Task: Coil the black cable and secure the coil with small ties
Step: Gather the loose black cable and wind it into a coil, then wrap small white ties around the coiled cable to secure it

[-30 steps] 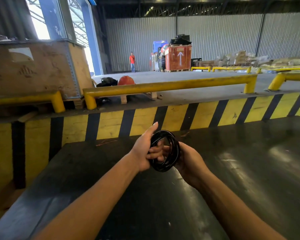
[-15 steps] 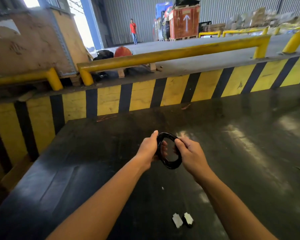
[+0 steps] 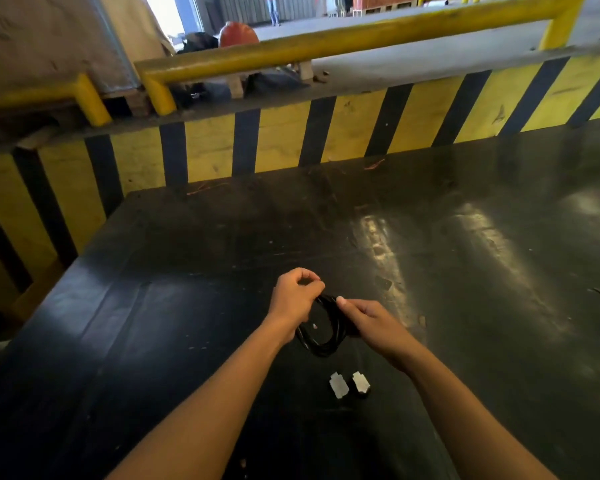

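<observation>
1. Black cable coil [image 3: 321,336] held low over the dark bench [image 3: 465,271], between both hands.
2. Left hand [image 3: 297,299]: fingers closed, pinching at the coil's top; whether a tie is in the pinch, cannot tell.
3. Right hand [image 3: 369,320]: closed on the coil's right side.
4. Risk: loops spring apart if either grip slackens before tying.
5. Risk: two small pale pieces [image 3: 349,384], possibly ties, lie just nearer; reaching for them frees one side.
</observation>
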The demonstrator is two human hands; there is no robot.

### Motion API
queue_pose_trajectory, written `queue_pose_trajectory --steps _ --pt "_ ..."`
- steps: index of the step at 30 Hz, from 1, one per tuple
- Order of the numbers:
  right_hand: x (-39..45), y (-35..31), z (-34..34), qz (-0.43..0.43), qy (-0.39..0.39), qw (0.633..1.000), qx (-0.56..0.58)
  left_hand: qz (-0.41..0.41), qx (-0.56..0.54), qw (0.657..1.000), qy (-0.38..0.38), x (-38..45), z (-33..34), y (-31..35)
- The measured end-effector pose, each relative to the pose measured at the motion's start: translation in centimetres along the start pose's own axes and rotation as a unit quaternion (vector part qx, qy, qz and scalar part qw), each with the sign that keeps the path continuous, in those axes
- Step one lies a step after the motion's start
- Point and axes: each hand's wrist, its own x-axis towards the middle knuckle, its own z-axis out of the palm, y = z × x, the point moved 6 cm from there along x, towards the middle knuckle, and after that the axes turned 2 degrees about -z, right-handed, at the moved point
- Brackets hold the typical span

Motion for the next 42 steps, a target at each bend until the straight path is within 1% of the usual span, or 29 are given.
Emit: queue_pose_trajectory --steps 2,3,5,6,7,9,11,14,17,19,21,23,25,27,29,32,35,37,39,42 --pt "-0.1 2.9 -0.2 0.062 0.003 0.998 0.027 -0.011 0.010 1.000 0.003 0.0 -0.3 -1.4" --pt "-0.1 4.5 -0.4 0.087 0.015 0.996 0.014 -0.018 0.007 1.000 -0.001 0.0 -0.5 -2.1" --pt "0.2 7.5 -0.9 0.110 0.028 0.988 -0.100 -0.029 0.003 1.000 -0.013 -0.1 -0.8 -3.3" --pt "0.4 9.1 -1.0 0.122 0.018 0.978 -0.170 -0.026 0.014 0.999 -0.015 0.0 -1.0 -3.8" --pt "0.3 10.5 -0.9 0.139 -0.001 0.964 -0.225 -0.019 0.031 0.999 -0.015 0.0 -1.1 -4.2" --pt "0.3 12.9 -0.4 0.169 -0.044 0.943 -0.284 0.002 0.070 0.997 -0.012 0.2 -1.3 -4.7" --pt "0.4 13.9 -0.1 0.160 -0.059 0.931 -0.322 0.021 0.120 0.992 -0.013 0.6 -1.3 -4.9" --pt "0.8 14.0 0.4 0.140 -0.074 0.919 -0.362 0.026 0.193 0.980 -0.043 1.0 -0.9 -5.4" --pt "0.9 14.1 0.7 0.136 -0.084 0.915 -0.370 0.022 0.226 0.972 -0.067 1.4 -0.4 -5.9" --pt "0.9 14.3 0.5 0.143 -0.073 0.920 -0.358 0.021 0.238 0.968 -0.073 1.7 -0.1 -6.0" --pt "0.9 14.4 -0.3 0.159 -0.048 0.935 -0.312 0.024 0.246 0.965 -0.083 2.0 0.1 -5.9" --pt "1.2 13.9 -1.5 0.165 -0.018 0.954 -0.250 0.026 0.251 0.963 -0.095 2.1 0.1 -5.6" --pt "1.6 12.5 -2.9 0.160 0.025 0.975 -0.151 0.023 0.251 0.963 -0.098 2.4 0.1 -5.1" --pt "2.3 10.3 -4.2 0.132 0.071 0.987 -0.054 0.032 0.258 0.961 -0.095 2.6 0.1 -4.3" --pt "2.9 7.3 -5.2 0.089 0.098 0.991 0.027 0.042 0.239 0.965 -0.101 2.8 0.3 -3.4" --pt "3.8 3.2 -6.0 0.039 0.116 0.985 0.126 0.057 0.191 0.969 -0.146 2.8 1.0 -1.6" --pt "4.4 0.2 -6.3 -0.009 0.131 0.980 0.146 0.114 0.195 0.958 -0.177 3.2 1.8 0.8" --pt "4.7 -1.5 -6.4 -0.038 0.144 0.979 0.141 0.138 0.174 0.952 -0.210 3.1 2.3 2.4" --pt "4.8 -3.0 -6.7 -0.067 0.156 0.978 0.122 0.147 0.137 0.953 -0.226 2.9 2.4 3.8" --pt "4.6 -4.5 -7.3 -0.101 0.173 0.977 0.066 0.159 0.087 0.957 -0.225 2.5 2.1 5.7"
